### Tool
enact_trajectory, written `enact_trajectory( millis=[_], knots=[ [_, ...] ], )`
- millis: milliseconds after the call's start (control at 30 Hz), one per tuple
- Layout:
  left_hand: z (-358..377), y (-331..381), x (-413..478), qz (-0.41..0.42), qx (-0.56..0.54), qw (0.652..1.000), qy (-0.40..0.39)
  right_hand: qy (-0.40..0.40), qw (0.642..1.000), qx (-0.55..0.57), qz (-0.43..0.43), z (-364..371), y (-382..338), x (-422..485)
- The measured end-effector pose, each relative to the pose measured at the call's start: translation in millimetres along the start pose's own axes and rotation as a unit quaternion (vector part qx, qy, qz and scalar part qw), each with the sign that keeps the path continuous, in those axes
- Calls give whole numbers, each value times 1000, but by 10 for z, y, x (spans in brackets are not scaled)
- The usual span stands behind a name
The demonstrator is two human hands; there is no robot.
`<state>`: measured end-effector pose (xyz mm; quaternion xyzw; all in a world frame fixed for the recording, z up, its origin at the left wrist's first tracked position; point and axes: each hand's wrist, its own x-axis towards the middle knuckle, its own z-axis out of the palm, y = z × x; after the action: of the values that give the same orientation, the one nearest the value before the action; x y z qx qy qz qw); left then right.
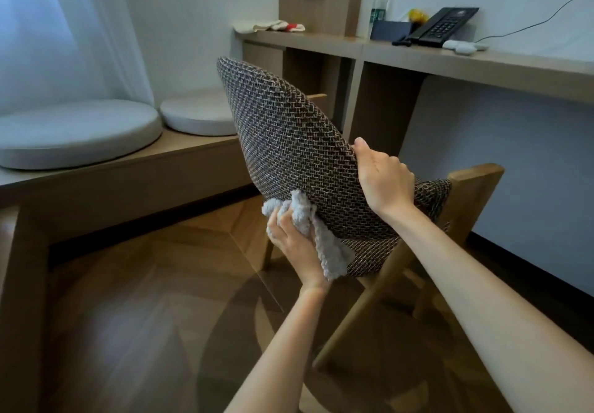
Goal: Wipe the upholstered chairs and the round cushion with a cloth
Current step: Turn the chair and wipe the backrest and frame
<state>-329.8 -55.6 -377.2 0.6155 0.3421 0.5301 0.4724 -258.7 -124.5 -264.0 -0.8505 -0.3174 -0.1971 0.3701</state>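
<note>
A chair with dark woven upholstery (289,142) and a light wooden frame (475,187) stands in the middle of the head view, its curved back facing me. My left hand (294,242) is closed on a bunched pale grey cloth (318,239) and presses it against the lower outside of the backrest. My right hand (382,177) grips the backrest's right edge, thumb up. Two round pale cushions lie on the low platform at left, a large one (74,132) and a smaller one (196,115) behind it.
A long wooden desk (450,58) runs along the wall behind the chair, carrying a black telephone (443,26), a dark box, a bottle and folded cloths (273,26). A sheer curtain hangs at left. Wooden floor (144,316) lies open below and left of the chair.
</note>
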Motion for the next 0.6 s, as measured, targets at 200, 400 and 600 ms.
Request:
enact_trajectory(
  millis=[200,400,600],
  knots=[
    [-213,100,-139,59,-41,997,31,-57,998,9,6,-79,-1,3],
    [-64,538,-521,180,-53,981,-51,-129,983,117,-61,-398,304,-101],
    [285,139,-1072,128,38,982,-132,-70,994,-41,-70,-587,861,-185]
  ],
)
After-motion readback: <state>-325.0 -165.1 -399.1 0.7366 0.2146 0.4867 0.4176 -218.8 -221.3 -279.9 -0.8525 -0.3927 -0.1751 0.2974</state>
